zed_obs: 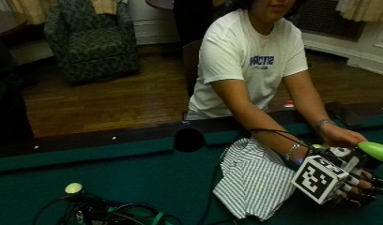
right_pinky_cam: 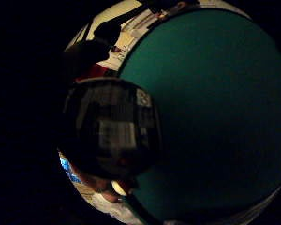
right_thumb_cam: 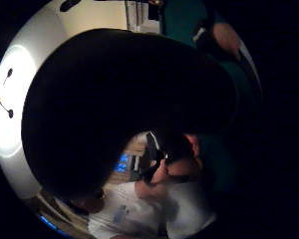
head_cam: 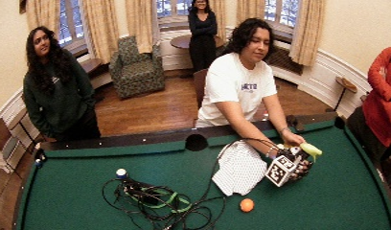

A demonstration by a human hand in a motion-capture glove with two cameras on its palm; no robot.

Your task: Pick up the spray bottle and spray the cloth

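- Cloth (zed_obs: 254, 180), striped white, serves as our landmark: we see it lying crumpled on the green felt of the pool table (zed_obs: 116, 173), in front of the seated person.
- Gloved right hand (zed_obs: 357, 180) sits just beside the cloth, at the edge away from the tangled cables (zed_obs: 110, 213); we see its fingers curled around the spray bottle (zed_obs: 376, 151).
- We see only the bottle's green nozzle end in the outside view, raised above the felt and clear of the cloth; the little-finger palm view shows the bottle's dark rounded body (right_pinky_cam: 110, 133) close to the palm.
- Bare left hand (zed_obs: 341, 137) rests just behind the gloved hand, touching or nearly touching it; we cannot tell whether it grips anything.
- Orange ball (head_cam: 247, 204) lies on the felt near the cloth's front edge.
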